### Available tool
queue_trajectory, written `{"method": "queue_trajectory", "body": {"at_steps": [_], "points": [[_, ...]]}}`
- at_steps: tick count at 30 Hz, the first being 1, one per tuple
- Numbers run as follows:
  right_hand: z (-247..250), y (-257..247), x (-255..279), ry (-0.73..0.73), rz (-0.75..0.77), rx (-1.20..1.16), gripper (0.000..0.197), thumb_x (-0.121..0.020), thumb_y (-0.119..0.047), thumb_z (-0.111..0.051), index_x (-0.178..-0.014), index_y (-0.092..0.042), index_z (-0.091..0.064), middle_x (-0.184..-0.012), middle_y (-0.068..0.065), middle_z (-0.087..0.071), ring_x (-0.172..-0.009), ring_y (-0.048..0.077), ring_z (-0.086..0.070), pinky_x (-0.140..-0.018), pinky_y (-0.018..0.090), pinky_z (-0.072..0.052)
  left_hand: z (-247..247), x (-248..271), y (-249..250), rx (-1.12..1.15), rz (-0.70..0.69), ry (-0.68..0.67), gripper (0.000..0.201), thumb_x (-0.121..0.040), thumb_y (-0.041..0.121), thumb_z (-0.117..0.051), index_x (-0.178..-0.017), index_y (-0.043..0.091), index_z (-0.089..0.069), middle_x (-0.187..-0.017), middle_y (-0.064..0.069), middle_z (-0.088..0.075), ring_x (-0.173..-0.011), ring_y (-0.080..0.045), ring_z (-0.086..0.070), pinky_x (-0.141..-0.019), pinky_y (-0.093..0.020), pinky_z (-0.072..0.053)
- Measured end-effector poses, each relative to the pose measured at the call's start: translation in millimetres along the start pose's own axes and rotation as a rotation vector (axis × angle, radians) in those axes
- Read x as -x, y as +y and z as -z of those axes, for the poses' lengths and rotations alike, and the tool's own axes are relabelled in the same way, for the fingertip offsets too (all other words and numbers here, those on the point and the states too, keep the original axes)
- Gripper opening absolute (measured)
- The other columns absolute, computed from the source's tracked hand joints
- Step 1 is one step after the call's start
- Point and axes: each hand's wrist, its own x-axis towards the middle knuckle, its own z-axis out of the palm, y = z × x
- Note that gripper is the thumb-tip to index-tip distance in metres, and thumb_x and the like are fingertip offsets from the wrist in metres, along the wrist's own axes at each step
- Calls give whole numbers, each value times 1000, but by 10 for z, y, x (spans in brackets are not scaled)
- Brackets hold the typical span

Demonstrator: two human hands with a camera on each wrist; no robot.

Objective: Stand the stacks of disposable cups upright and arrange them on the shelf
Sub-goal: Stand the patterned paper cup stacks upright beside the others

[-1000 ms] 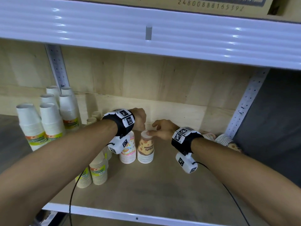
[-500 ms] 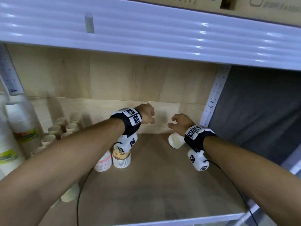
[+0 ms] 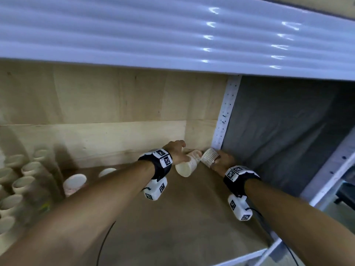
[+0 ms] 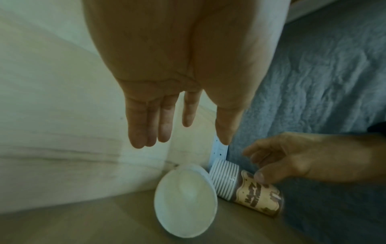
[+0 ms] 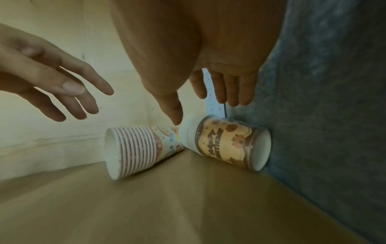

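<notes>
1. Wooden shelf (image 3: 172,217) with a plywood back panel, a white ribbed shelf edge overhead and a grey cloth (image 3: 278,131) hanging on the right side, so it's a pretty tight corner.
2. Two cup stacks are lying on their sides in the back right corner, just beside each other with their ends nearly meeting.
3. Pastel stack (image 5: 142,148) lies with its open mouth facing out toward the front-left; it looks like a plain white opening from the left wrist view (image 4: 185,201).
4. Brown stack (image 5: 225,145) with "Happy Birthday"-type lettering sits right up against the cloth, bottom end toward the cloth.
5. Left hand (image 3: 175,155) hovers just over the pastel stack, fingers (image 4: 146,125) straight and relaxed, gripping nothing.
6. Right hand (image 3: 222,162) is down at the brown stack: in the left wrist view the thumb and curled fingers look to be on it, but the right wrist view shows the fingers loosely spread just above it, so I can't tell if it's really gripping.
7. Over on the left, upright white stacks (image 3: 23,181) stand in a group, with a couple more upright ones (image 3: 75,182) nearer the middle.
</notes>
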Motion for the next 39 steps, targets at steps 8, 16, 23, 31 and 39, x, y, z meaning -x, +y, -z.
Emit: {"method": "queue_trajectory", "body": {"at_steps": [8, 16, 23, 31, 39], "points": [[-128, 244, -80, 29, -85, 109, 54, -90, -37, -48, -141, -19, -41, -144, 11, -44, -133, 31, -44, -109, 47, -38, -390, -279, 137, 9, 15, 23, 66, -79, 50, -70, -133, 19, -48, -132, -8, -57, -115, -29, -57, -93, -39, -49], [-189, 378, -102, -18, -86, 105, 65, -83, -33, -59, -143, -23, -35, -144, 10, -43, -131, 32, -45, -105, 46, -41, -580, -473, 59, -1, 63, -13, 73, -79, 37, -76, -140, 18, -40, -136, -9, -54, -119, -31, -56, -93, -39, -50], [-184, 405, -95, -8, -55, 95, 57, -87, -30, -59, -139, -16, -40, -140, 13, -47, -129, 33, -48, -103, 43, -44, -539, -560, 87, -63, 92, -94, 84, -73, 30, -82, -138, 14, -31, -134, -12, -54, -115, -34, -58, -83, -38, -53], [-125, 353, 1, -24, -75, 82, 57, -84, -28, -63, -135, -14, -41, -139, 13, -47, -126, 34, -50, -99, 42, -45, -551, -547, 53, -10, 136, -94, 88, -73, 28, -80, -144, 16, -28, -134, -10, -53, -115, -32, -58, -82, -36, -52], [59, 133, 148, 16, -82, 16, 57, -81, -34, -61, -134, -18, -46, -136, 11, -49, -121, 34, -54, -96, 42, -46, -561, -365, -82, 118, 140, -19, 92, -58, 29, -83, -138, 21, -38, -132, -8, -47, -113, -29, -54, -81, -33, -49]]}}
